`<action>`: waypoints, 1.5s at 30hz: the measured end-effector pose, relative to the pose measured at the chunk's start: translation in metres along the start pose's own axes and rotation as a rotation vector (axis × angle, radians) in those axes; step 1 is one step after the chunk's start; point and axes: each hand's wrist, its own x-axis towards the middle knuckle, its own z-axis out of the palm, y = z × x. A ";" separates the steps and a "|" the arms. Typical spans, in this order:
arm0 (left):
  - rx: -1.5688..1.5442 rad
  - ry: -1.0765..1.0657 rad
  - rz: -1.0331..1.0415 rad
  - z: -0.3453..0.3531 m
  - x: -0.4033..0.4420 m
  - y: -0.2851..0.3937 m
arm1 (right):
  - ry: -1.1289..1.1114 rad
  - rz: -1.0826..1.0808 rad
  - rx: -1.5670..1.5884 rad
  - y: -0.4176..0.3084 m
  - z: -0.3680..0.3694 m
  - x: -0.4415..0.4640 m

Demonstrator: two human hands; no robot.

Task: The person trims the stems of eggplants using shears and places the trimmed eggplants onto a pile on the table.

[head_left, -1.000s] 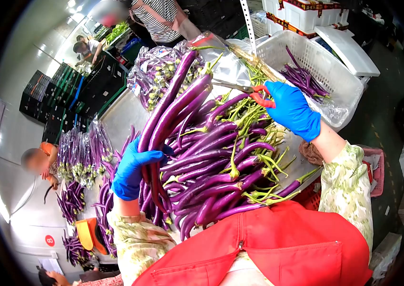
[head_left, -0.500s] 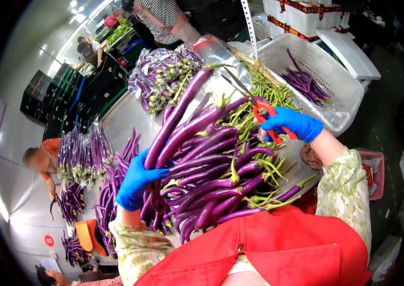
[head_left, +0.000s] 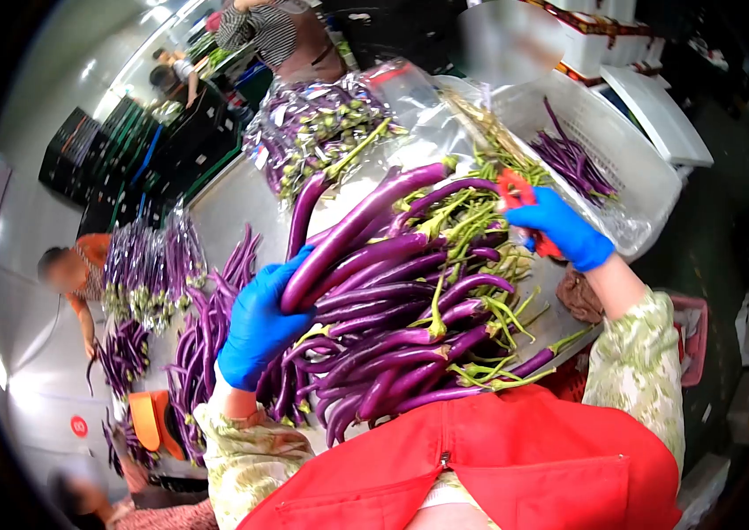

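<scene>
My left hand, in a blue glove, is closed around the lower end of a long purple eggplant. A second eggplant, with a long green stem, rises beside it; whether I grip that one too is unclear. My right hand, also gloved in blue, is wrapped around red-handled scissors. Their blades are hard to make out against the stems. Beneath both hands lies a heap of eggplants, green stems mostly toward the right. Cut green stems lie near the scissors.
Bagged eggplants lie at the table's far side, more bagged ones to the left. A white basket holding a few eggplants stands right. An orange holder lies at left. Several people work nearby; black crates are stacked behind.
The held eggplant has tilted rightward and lower. The scissors have swung from plainly visible blades to partly hidden, my right hand shifting slightly right. A person beyond the table has moved.
</scene>
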 end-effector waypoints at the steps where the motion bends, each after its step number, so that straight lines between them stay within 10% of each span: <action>1: 0.159 0.084 0.027 -0.001 0.001 0.004 | 0.000 -0.016 -0.022 -0.008 0.005 -0.007; 9: 0.561 0.155 0.164 0.004 0.004 0.003 | -0.340 0.209 -0.155 -0.026 0.043 -0.019; 22: 0.386 0.099 0.139 0.015 -0.002 0.004 | -0.235 -0.017 -0.161 -0.020 0.073 0.002; 30: -0.182 0.768 -0.169 -0.041 -0.045 -0.060 | 0.127 -0.135 0.228 0.010 0.003 0.006; 32: -0.834 1.139 -0.070 -0.055 -0.059 -0.098 | 0.130 -0.149 0.237 0.016 -0.007 0.001; 37: -0.938 2.144 -0.282 -0.071 -0.115 -0.248 | 0.159 -0.120 0.212 0.035 -0.010 -0.005; 40: -1.394 1.842 -0.873 -0.061 -0.183 -0.346 | 0.215 -0.066 0.242 0.030 0.013 -0.012; 42: -1.348 1.851 -0.379 -0.047 -0.190 -0.358 | 0.121 -0.060 0.266 0.031 0.017 -0.010; 45: -1.066 1.913 -0.605 -0.038 -0.190 -0.357 | 0.155 -0.056 0.260 0.033 0.024 -0.013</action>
